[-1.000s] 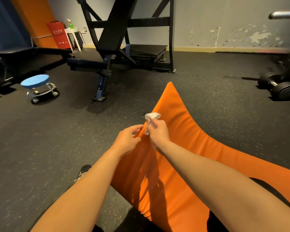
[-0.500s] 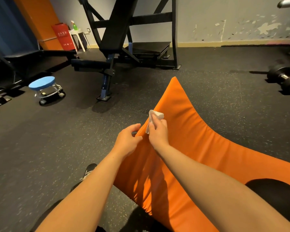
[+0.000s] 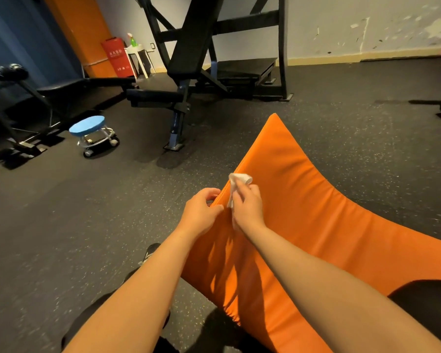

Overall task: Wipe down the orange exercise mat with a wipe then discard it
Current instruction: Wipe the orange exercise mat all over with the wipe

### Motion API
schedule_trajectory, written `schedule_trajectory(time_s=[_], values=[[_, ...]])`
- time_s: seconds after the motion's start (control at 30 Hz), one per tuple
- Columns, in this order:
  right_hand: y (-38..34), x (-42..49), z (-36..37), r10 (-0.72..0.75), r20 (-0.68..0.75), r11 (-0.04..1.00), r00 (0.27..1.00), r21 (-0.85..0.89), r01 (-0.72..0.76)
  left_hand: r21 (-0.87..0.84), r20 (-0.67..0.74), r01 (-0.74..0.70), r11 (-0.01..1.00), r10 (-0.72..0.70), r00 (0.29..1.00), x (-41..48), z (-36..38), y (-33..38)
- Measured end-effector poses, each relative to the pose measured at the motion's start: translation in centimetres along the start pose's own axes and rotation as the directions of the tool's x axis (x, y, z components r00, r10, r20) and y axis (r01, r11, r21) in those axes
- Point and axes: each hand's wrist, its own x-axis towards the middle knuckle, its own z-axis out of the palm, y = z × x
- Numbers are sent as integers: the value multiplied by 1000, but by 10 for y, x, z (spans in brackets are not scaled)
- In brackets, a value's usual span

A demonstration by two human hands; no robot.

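1. The orange exercise mat [image 3: 316, 212] lies on the dark rubber floor [image 3: 87, 225]. It stretches from the person's knees out to a far corner that points toward the weight bench [image 3: 189, 59].
2. The left hand [image 3: 201, 215] grasps the mat's left edge, thumb on top and fingers curled beneath. It looks to be steadying the edge or lifting it a little, and the vinyl is creased below that grip.
3. The right hand [image 3: 247, 207] is closed round a crumpled white wipe [image 3: 239, 179]. It presses the wipe to the mat just beside that same edge, about midway along its length.
4. My reading is that the wiping is under way, not finished. The work sits at the edge strip. I can see no damp sheen or streaks to tell which parts have been covered, so the broad middle and the far corner may well remain.
5. Discarding is not yet done, since the wipe is in the hand and on the mat. I cannot pick out a bin for certain. A red box [image 3: 115, 58] and a small white table [image 3: 138, 50] with a green spray bottle [image 3: 132, 40] stand by the far wall, well apart from the mat.
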Motion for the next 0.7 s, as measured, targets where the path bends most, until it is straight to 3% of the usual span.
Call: schedule_trajectory(time_s=[0.13, 0.3, 0.5, 0.7], values=[[0, 21, -4, 82, -115, 994, 990, -67, -90, 6, 2, -2, 1000, 2, 1000, -4, 2, 1], [15, -23, 22, -175, 109, 956, 978, -220, 196, 3, -43, 0, 1000, 0, 999, -4, 0, -11], [14, 2, 6, -315, 138, 909, 939, -240, 341, -43, -29, -23, 999, 22, 999, 0, -7, -12], [9, 14, -7, -144, 42, 970, 989, -192, 149, -65, 6, -50, 997, 50, 999, -2, -1, -12]])
